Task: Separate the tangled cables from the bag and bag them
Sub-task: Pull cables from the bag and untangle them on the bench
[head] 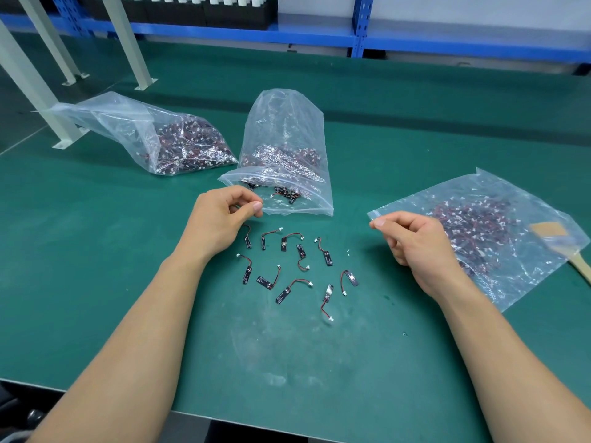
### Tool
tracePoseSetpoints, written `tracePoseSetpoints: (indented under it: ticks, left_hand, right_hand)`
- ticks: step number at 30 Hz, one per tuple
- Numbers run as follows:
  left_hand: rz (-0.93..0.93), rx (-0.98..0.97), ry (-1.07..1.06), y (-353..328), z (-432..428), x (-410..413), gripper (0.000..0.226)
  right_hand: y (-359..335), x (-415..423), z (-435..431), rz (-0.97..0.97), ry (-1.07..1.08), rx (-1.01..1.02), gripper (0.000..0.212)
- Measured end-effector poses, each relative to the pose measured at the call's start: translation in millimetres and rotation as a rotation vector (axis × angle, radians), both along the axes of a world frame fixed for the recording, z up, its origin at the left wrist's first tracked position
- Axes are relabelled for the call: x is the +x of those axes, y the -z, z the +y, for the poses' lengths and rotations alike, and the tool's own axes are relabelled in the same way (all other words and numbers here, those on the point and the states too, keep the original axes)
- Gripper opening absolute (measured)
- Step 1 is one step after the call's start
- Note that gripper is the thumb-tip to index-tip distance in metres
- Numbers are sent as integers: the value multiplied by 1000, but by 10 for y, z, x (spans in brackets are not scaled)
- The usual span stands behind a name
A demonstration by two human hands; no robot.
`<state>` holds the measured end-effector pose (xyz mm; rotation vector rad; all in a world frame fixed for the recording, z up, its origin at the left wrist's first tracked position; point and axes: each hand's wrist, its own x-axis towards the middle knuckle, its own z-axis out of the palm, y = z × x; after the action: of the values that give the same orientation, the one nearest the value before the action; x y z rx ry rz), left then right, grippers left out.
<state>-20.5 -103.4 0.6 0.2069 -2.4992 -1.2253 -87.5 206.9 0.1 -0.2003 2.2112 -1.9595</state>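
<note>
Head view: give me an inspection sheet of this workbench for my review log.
Surface: green mat, with a pale scuffed patch near the front edge.
Job's things: three clear bags of cables. The left bag lies on its side, the middle bag is propped up with its mouth toward the person, and the right bag lies flat.
Clutter: brush resting partly on the right bag.
Grippers: left hand curled at the middle bag's mouth; right hand curled at the right bag's corner. Cannot tell whether either pinches anything.
Cables: about ten loose cables spread singly between the hands.
Surroundings: blue shelving behind; frame legs at left.
</note>
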Motion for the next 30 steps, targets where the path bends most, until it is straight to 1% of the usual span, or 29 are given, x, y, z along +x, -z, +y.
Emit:
tracePoseSetpoints:
  ticks: [30]
  left_hand:
    - [-5,-1,4,8,0,9,11]
  right_hand:
    - [33,-17,5,15,-7,12,13]
